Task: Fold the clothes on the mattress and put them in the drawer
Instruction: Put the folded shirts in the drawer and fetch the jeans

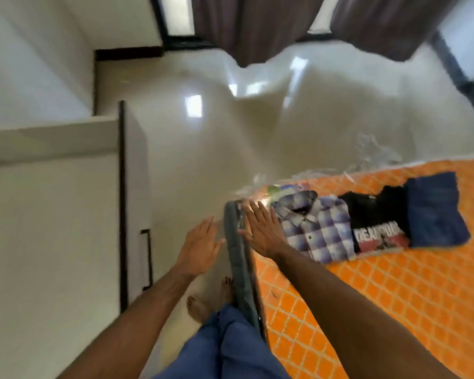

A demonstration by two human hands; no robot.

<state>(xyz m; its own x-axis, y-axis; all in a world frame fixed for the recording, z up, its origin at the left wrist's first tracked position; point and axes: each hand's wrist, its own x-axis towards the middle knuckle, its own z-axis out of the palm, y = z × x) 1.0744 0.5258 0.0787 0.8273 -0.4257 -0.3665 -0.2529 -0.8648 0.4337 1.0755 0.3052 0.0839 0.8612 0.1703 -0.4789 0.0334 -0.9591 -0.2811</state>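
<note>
Plainly our left hand [200,242] hangs spread and empty over the floor, our right hand [260,231] flat and released beside the folded checked shirt [316,228], black tee [378,220] and navy piece [433,209] beyond it, all soft, light, best scooped from underneath.

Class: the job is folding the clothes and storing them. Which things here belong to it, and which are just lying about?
Belongs: folded purple checked shirt, folded black printed T-shirt, folded dark blue garment, orange patterned mattress.
Lying about: crumpled clear plastic wrapping, dark curtains.
</note>
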